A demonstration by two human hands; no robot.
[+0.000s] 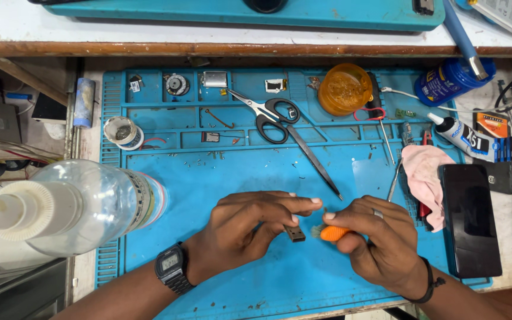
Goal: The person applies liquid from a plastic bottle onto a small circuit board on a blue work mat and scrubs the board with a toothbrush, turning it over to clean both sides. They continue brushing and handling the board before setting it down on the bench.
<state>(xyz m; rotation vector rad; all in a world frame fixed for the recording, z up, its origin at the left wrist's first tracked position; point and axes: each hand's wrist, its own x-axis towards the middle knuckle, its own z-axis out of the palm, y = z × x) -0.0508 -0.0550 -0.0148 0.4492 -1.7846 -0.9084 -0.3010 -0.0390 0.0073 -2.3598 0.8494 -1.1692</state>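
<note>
Bare blue mat (208, 178) ahead of hands, scissors (280, 121) beyond, clear bottle (90, 204) crowding left

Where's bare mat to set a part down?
Bare blue mat between the clear bottle and the left hand, below the scissors; also the near edge under both hands. Crowded: the top trays, and the right side by the pink cloth and phone.

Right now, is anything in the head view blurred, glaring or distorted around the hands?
Head view: light is even, the left hand and right hand sharp, with soft shadows on the blue mat; the spray bottle at the left edge looms large and soft; a faint sheen lies on the dark phone.
</note>
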